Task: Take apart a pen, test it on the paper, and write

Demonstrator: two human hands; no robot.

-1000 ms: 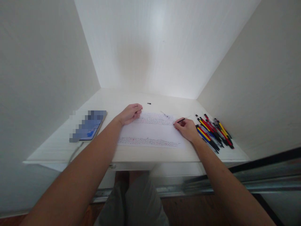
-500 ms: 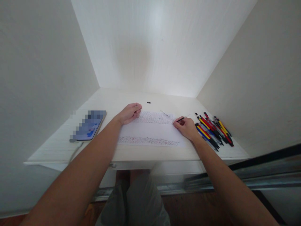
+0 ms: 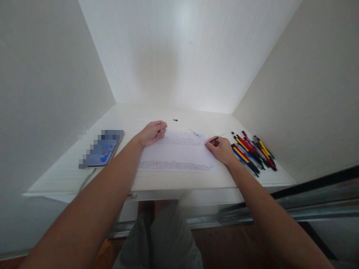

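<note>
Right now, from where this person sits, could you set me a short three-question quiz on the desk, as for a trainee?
1. Which hand holds the slim dark pen?
2. True or false: the phone lies left of the paper.
3. Where is the pile of pens? A) On the paper; B) Right of the paper; C) Beside the phone.

Key: 1. Right hand; 2. True; 3. B.

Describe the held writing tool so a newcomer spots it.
On the white desk lies a marked paper sheet. At its right side, the right hand pinches the slim, dark writing tool. Unlike the pens piled farther right, it is held.
</note>
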